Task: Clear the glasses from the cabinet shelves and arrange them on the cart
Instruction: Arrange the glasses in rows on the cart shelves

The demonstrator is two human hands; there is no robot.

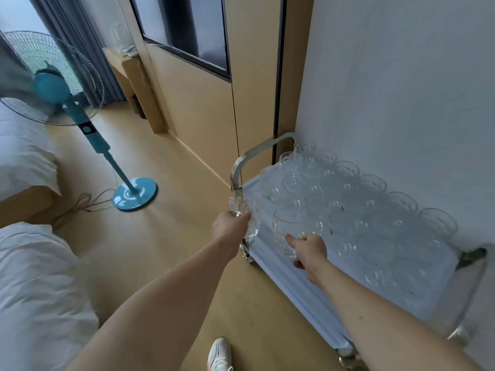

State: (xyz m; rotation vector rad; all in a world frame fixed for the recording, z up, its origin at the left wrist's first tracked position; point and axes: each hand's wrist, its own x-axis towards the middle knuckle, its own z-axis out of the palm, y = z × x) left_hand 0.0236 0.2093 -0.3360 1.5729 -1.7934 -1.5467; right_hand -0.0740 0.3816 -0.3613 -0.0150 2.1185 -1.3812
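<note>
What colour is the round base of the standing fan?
Teal blue with white markings, on the fan base; head view.

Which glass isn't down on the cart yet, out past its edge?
The one in the left hand: that glass is beside the cart's handle, over the floor. The right hand's glass is above the cart top.

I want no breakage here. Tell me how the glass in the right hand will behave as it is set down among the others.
The glass looks like clear, thin-walled glassware, so probably fragile and rigid. The right hand grips it from the side; the smooth wall may be slippery. The other glasses crowd the cart, so it could well clink against its neighbours.
</note>
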